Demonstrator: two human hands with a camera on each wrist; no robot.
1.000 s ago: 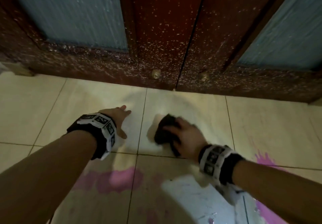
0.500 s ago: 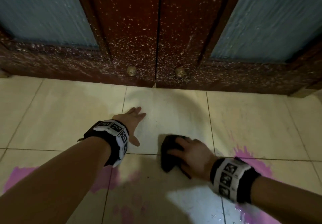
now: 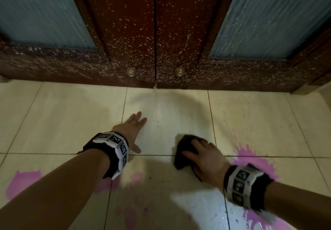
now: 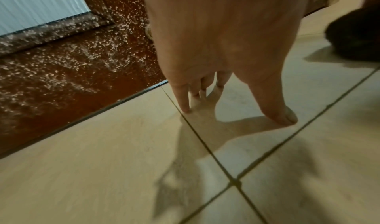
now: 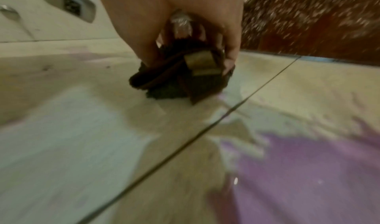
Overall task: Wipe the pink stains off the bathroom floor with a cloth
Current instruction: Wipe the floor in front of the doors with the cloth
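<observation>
- Several pink stains (image 3: 254,165) are left on the bathroom floor (image 3: 71,118): a splash just right of the right hand (image 3: 206,160), a patch at the near left (image 3: 23,181), smears under the left forearm (image 3: 136,177), fainter blotches at the near edge (image 3: 129,215), and more at the near right corner (image 3: 259,220).
- Tiles nearer the wooden door (image 3: 155,32) show no pink, only a pale damp-looking sheen, so I judge that stretch done and the nearer half mostly still to do; roughly a third finished, as a guess.
- The right hand's grip is curled over a bunched dark cloth (image 3: 184,151), fingers on top and thumb at its side, pressing it to the floor across a grout line, close beside the right-hand splash but not on it. The right wrist view confirms the cloth (image 5: 180,74) is pinched between thumb and fingers, with pink (image 5: 308,170) just behind it.
- The left hand (image 3: 130,131) holds nothing: fingers straight and spread, tips on the tile as a prop, as the left wrist view (image 4: 216,48) shows.
- Against a second earlier, the cloth has slid back from the door towards the near edge, now straddling the grout line; the left hand has barely shifted, and the view has swung so that the left patch shows in full.
</observation>
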